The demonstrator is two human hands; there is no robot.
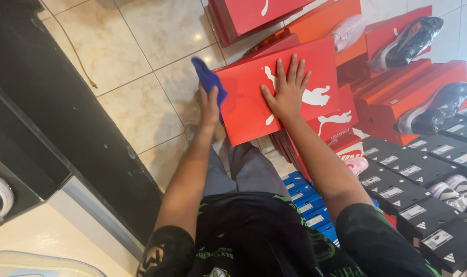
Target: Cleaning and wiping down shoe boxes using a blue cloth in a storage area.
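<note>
A red shoe box point(249, 97) with a white leaping-cat mark lies tilted on top of a stack of red boxes. My right hand point(287, 90) presses flat on its lid, fingers spread. My left hand point(209, 105) holds a blue cloth point(209, 79) against the box's left edge.
More red and orange shoe boxes point(392, 87) stand to the right, some with shoes on top: a pink one point(349, 31) and black ones point(410, 41). Black boxes point(413, 174) and blue boxes point(305, 197) are stacked lower right. A dark counter point(54, 118) runs along the left over a tiled floor point(141, 107).
</note>
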